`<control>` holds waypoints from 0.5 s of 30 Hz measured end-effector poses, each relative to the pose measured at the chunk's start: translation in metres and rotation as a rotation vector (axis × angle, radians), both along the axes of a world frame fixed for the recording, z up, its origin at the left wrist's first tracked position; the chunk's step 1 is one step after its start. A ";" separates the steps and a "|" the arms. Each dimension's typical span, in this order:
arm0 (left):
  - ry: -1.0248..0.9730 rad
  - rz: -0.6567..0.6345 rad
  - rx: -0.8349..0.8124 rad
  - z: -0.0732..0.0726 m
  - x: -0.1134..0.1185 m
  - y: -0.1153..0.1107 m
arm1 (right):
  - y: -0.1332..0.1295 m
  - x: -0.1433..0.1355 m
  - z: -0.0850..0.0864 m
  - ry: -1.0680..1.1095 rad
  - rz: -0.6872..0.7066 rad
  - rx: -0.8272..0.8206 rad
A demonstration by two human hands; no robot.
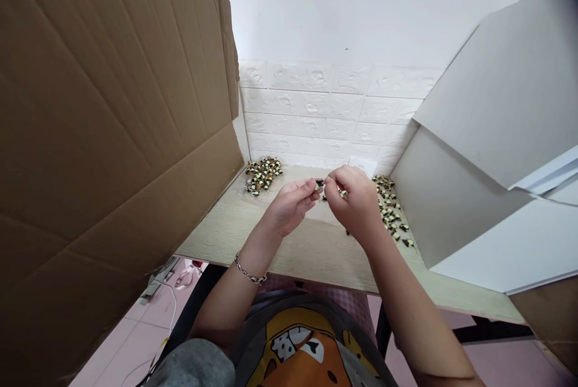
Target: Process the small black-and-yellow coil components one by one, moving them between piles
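Between the thumb and fingers of my left hand is a small yellow-and-black part, which looks like a tiny wound electronic component. My right hand is close against it on the right, thumb and forefinger pinched together at the part's edge. Whatever is in that pinch is too small to make out. Both hands are above the middle of the pale wooden table. A few more such parts lie under and behind my right hand, mostly hidden by it.
A heap of similar parts sits on clear plastic at the back left. More loose parts spread along the right side. A cardboard wall borders the left, white panels the right, and a white brick-patterned wall the back.
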State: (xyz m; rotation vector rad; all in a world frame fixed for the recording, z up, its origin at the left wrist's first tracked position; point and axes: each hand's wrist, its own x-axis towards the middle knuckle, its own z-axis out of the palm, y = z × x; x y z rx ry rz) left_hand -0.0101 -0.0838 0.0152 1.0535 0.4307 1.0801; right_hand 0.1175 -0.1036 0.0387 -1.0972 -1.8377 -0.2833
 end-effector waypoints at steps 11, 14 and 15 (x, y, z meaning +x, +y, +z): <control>0.104 0.039 0.156 0.002 -0.004 0.004 | 0.007 0.003 0.005 -0.098 0.022 0.004; 0.138 0.075 0.178 0.003 -0.005 0.006 | 0.010 0.004 0.005 -0.074 0.073 -0.022; 0.142 0.089 0.191 0.003 -0.005 0.006 | 0.011 0.005 0.005 -0.060 0.096 -0.032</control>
